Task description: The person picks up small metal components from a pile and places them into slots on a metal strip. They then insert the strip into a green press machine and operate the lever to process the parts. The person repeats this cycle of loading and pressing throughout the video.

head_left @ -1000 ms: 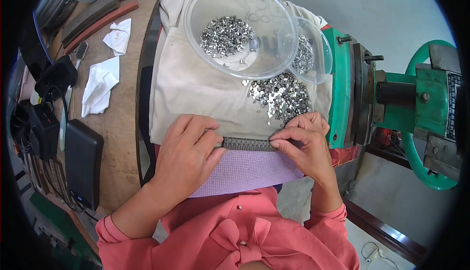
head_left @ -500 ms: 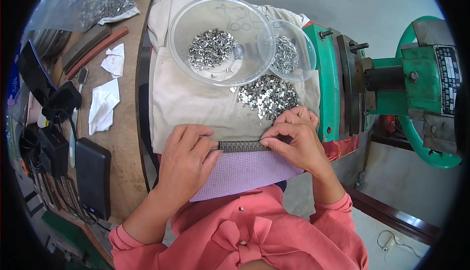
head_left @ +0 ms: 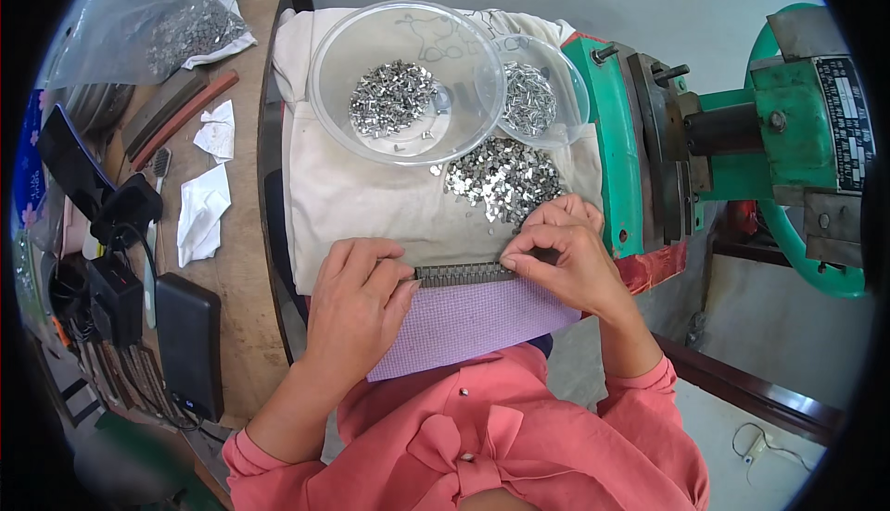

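Observation:
A dark metal strip with a row of slots [head_left: 461, 275] lies level along the far edge of a purple woven cloth [head_left: 473, 321]. My left hand [head_left: 357, 302] is closed on the strip's left end, thumb on the near side. My right hand [head_left: 567, 256] is pinched at the strip's right end; whatever its fingertips hold is hidden or too small to name. Just beyond the right hand is a loose pile of small shiny metal pieces [head_left: 503, 182]. A large clear plastic bowl [head_left: 326, 103] holds small metal pieces, and a smaller clear tub [head_left: 577, 94] holds short metal pins.
A green machine [head_left: 616, 177] with a handwheel [head_left: 807, 275] stands close on the right. Along the left runs a wooden bench [head_left: 255, 326] with a black power bank [head_left: 189, 344], cables, white paper [head_left: 202, 214], curved bars and a plastic bag [head_left: 120, 38] of metal bits.
The view has turned slightly. My right fingertips have shifted a little to the right along the strip, while my left hand keeps its hold. A blurred dark shape now shows at the lower left.

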A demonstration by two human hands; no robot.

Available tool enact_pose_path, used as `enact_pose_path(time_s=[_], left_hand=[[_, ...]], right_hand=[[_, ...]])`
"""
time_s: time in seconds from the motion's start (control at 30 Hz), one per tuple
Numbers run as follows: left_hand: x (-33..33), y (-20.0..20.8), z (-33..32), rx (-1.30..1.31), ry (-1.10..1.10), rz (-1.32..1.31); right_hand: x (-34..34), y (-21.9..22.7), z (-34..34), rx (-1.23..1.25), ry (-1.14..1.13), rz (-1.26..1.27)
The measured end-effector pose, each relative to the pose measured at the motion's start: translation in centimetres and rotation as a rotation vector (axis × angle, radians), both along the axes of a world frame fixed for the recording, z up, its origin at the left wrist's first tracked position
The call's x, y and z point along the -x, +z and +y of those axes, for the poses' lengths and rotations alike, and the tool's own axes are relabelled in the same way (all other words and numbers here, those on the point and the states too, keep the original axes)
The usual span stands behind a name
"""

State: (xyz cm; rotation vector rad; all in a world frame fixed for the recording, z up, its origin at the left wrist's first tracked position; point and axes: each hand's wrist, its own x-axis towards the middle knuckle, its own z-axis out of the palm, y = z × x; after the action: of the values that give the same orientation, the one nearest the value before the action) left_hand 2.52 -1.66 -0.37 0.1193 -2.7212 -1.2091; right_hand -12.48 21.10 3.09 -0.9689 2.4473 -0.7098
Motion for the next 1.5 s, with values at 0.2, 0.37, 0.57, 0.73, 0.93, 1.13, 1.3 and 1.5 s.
enact_pose_path(time_s=[0.2, 0.37, 0.57, 0.73, 0.93, 1.13, 1.3, 1.5], left_hand=[[0.06, -0.04, 0.01, 0.004, -0.004, 0.000], [0.05, 0.08, 0.04, 0.011, -0.001, 0.004], [0.03, -0.09, 0.07, 0.011, -0.002, 0.001], [0.11, 0.14, 0.10, 0.022, -0.003, 0.005], [0.10, 0.10, 0.12, 0.023, -0.001, 0.014], [0.17, 0.27, 0.14, 0.019, -0.002, 0.003], [0.10, 0.18, 0.13, 0.023, -0.005, 0.003], [0.14, 0.20, 0.17, 0.024, -0.004, 0.004]], right_hand=[[-0.28, -0.25, 0.12, -0.022, 0.012, 0.051], [-0.17, -0.13, 0.17, -0.034, 0.011, 0.033], [0.08, -0.28, 0.48, -0.024, 0.015, 0.032], [0.10, -0.47, 0.59, -0.005, 0.006, 0.031], [0.00, -0.22, 0.41, -0.005, 0.032, 0.063], [0.11, -0.23, 0.63, -0.003, 0.060, 0.088], [0.17, -0.08, 0.58, 0.002, 0.059, 0.072], [0.22, -0.08, 0.67, 0.007, 0.066, 0.068]])
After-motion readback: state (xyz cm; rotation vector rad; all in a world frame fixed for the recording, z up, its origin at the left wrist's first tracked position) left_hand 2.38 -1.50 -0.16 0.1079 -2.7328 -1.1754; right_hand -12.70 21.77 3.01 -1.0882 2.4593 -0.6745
